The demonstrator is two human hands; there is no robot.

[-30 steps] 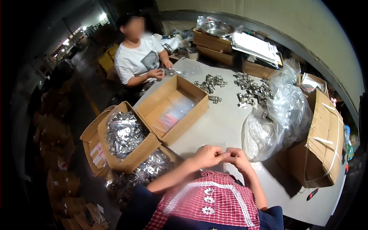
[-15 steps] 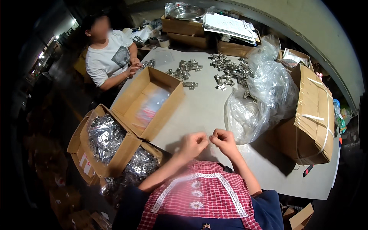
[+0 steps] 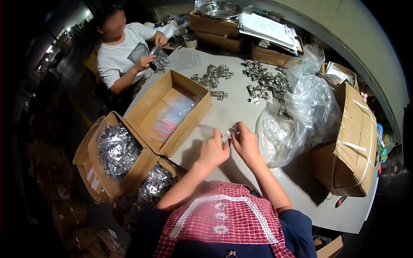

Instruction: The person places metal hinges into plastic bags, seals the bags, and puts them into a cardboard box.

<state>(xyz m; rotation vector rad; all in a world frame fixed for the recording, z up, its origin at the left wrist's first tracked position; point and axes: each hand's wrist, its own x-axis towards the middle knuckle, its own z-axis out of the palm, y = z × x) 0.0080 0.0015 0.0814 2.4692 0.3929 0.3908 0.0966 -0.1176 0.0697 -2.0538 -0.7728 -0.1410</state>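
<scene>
Over the table in front of me, my right hand [image 3: 246, 144] pinches a small piece of clear plastic [image 3: 232, 130], which looks like a small bag. Just left of it is my left hand [image 3: 214, 150], its thumb and forefinger spread and nothing visible between them. To the left, an open cardboard box [image 3: 195, 122] holds flat clear plastic bags [image 3: 178, 112]. Silvery metal hinges [image 3: 213, 76] lie in a pile beyond my hands, with a second pile of hinges [image 3: 269, 81] to its right. A large crumpled clear plastic bag [image 3: 277, 137] lies beside my right hand.
At lower left, cardboard boxes hold bagged metal parts [image 3: 118, 148]. A tall strapped carton [image 3: 355, 142] stands at right, with a red-and-black tool [image 3: 340, 201] near it. A co-worker [image 3: 129, 56] at far left holds a clear bag [image 3: 161, 60]. Papers [image 3: 269, 32] and a steel bowl [image 3: 220, 10] sit at the back.
My hands have moved forward, and my left hand's fingers have spread. The clear plastic now shows at my right fingertips. The co-worker has raised a bag, hands apart. The view has shifted slightly.
</scene>
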